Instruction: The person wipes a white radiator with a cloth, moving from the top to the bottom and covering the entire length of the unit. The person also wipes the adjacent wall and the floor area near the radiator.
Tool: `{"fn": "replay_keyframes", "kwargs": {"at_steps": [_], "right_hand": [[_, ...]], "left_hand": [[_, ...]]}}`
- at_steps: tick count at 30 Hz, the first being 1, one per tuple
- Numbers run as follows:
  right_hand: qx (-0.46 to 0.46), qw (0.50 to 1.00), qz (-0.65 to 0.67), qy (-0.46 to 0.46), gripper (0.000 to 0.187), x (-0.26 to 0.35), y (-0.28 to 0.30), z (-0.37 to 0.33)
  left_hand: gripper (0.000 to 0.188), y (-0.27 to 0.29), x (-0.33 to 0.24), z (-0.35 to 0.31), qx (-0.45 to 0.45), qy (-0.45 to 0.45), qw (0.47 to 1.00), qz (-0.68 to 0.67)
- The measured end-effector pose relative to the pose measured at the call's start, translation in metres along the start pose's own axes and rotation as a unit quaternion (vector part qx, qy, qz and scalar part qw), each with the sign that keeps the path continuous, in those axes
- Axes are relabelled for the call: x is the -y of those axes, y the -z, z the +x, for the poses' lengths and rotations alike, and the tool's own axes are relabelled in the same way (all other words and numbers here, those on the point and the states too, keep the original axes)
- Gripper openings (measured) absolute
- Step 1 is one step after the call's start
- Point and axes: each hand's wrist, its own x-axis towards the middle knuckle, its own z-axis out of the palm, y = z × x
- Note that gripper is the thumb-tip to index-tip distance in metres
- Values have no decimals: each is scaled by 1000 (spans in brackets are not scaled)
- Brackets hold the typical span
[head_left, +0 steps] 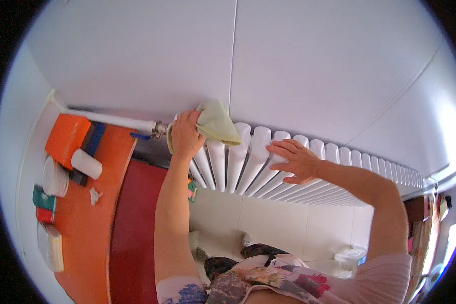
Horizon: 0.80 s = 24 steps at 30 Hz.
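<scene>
A white column radiator (261,144) runs along the wall from the middle toward the right. At its left end, my left hand (187,134) is closed on a pale green cloth (215,121). Part of that cloth hangs over the tops of the first columns, and another bit shows below my wrist side. My right hand (298,162) rests on the radiator's top farther right, fingers spread, holding nothing. Just left of the cloth, a metal valve (159,129) with a blue lever (140,136) joins a white pipe (121,120).
On the left stands an orange table (86,223) with a dark red front. An orange box (67,138), a white cylinder (87,163), a white tub (54,176) and a crumpled tissue (95,196) sit on it. A white object (350,255) lies on the tiled floor (278,223).
</scene>
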Motion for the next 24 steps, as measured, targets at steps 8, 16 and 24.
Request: {"fn": "replay_keyframes", "kwargs": {"at_steps": [8, 16, 24], "right_hand": [[-110, 989, 99, -9, 65, -20, -27, -7], [-220, 962, 72, -144, 65, -37, -43, -3], [-204, 963, 98, -149, 62, -30, -37, -2]], "left_hand": [[46, -32, -83, -30, -57, 105, 993, -16], [37, -33, -126, -40, -70, -29, 996, -40], [34, 4, -30, -30, -120, 208, 958, 153]]}}
